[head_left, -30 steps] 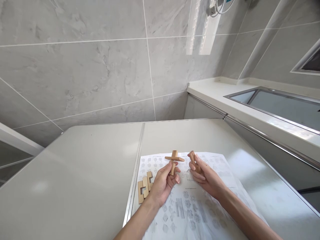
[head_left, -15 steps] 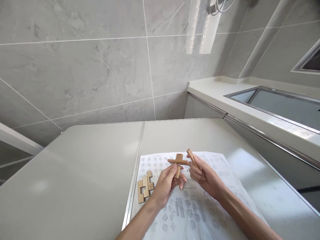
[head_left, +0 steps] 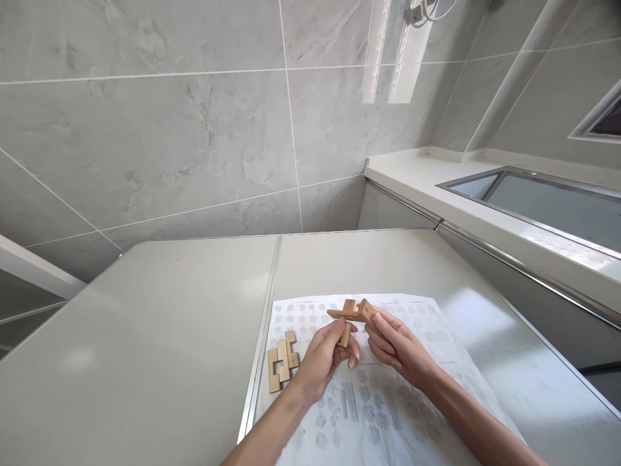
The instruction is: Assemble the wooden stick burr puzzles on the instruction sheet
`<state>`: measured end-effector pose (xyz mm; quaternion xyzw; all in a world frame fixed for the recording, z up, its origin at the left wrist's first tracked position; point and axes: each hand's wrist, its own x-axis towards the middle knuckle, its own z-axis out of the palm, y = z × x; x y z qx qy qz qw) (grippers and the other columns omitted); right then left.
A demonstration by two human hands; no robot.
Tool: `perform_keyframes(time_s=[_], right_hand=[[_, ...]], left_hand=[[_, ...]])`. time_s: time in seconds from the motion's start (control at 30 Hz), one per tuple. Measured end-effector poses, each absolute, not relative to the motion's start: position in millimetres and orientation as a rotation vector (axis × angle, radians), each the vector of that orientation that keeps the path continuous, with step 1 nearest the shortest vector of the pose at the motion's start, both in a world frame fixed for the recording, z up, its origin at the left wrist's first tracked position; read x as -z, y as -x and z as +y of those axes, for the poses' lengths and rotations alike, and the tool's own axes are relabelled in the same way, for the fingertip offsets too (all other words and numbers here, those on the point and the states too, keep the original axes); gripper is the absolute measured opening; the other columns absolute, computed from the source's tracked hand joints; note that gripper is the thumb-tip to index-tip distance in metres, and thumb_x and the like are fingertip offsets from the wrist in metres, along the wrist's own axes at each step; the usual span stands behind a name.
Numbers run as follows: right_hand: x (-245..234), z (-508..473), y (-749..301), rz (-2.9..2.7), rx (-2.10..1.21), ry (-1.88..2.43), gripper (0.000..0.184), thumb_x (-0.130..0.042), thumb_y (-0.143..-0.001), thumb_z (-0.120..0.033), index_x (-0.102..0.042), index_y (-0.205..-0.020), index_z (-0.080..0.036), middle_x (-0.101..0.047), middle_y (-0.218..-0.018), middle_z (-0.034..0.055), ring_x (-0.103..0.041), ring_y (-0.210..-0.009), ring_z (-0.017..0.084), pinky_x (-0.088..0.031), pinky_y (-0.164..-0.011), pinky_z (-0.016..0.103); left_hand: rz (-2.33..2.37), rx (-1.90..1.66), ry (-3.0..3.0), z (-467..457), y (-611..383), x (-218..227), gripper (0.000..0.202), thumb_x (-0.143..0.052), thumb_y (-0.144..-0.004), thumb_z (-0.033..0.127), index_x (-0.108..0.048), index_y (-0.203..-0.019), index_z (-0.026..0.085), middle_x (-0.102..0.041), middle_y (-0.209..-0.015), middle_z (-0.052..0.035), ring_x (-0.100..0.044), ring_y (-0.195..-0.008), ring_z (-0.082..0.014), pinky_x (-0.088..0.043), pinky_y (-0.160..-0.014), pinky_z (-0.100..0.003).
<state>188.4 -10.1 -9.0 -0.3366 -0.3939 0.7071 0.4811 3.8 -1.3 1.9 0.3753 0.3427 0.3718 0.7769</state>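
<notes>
My left hand (head_left: pixel 324 355) pinches two crossed wooden puzzle pieces (head_left: pixel 342 314) between thumb and fingers, above the printed sheet. One of these pieces points toward me, the other lies across it. My right hand (head_left: pixel 398 342) grips another wooden puzzle piece (head_left: pixel 367 312) by its lower end. Its upper end is at the right end of the crosswise piece; whether they touch I cannot tell. Left of my left hand, several notched wooden pieces (head_left: pixel 282 360) lie side by side on the table. Part of the held pieces is hidden by my fingers.
Under my hands lies a large printed paper sheet (head_left: pixel 356 388) with rows of small diagrams. The pale table (head_left: pixel 145 336) has a metal seam left of the sheet. A counter (head_left: pixel 402 169) with a sink (head_left: pixel 533 200) stands at the right, and a grey tiled wall (head_left: pixel 194 142) is behind.
My right hand has turned its piece and brought it left, against or in front of the right end of the crossed pieces. The left hand has barely moved.
</notes>
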Motion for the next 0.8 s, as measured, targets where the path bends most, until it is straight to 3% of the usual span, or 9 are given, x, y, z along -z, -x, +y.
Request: perform_keyframes(time_s=[0.23, 0.53, 0.8], right_hand=[[11.9, -10.4, -191.0, -1.036, -1.731, 0.859, 0.046, -0.056, -0.104, -0.055, -0.064, -0.131, -0.019, -0.027, -0.056, -0.0109, -0.016, -0.043, 0.006, -0.019, -0.040, 0.022], [15.2, -10.1, -188.8, -1.097, -1.658, 0.935, 0.046, -0.060, -0.101, -0.057, -0.065, -0.124, -0.018, -0.034, -0.053, -0.0107, -0.023, -0.040, 0.007, -0.022, -0.042, 0.023], [16.9, -9.0, -188.1, -1.043, -1.689, 0.918, 0.045, -0.060, -0.100, -0.058, -0.062, -0.127, -0.022, -0.049, -0.065, -0.0055, -0.030, -0.046, 0.007, -0.023, -0.047, 0.024]], left_hand=[[0.726, -0.753, -0.871, -2.2, -2.9, -0.3, 0.042, -0.054, -0.103, 0.053, -0.063, -0.094, 0.014, -0.062, -0.066, -0.0032, -0.050, -0.058, -0.0129, -0.042, -0.065, -0.028], [0.714, -0.743, -0.866, -1.7, -2.2, 2.7, 0.042, -0.055, -0.102, 0.054, -0.064, -0.098, 0.013, -0.062, -0.064, -0.0025, -0.051, -0.056, -0.0128, -0.041, -0.064, -0.028], [0.617, -0.749, -0.709, 0.2, -1.1, 1.4, 0.036, -0.062, -0.099, 0.049, -0.064, -0.090, 0.014, -0.058, -0.060, -0.0006, -0.044, -0.053, -0.0109, -0.040, -0.065, -0.028]])
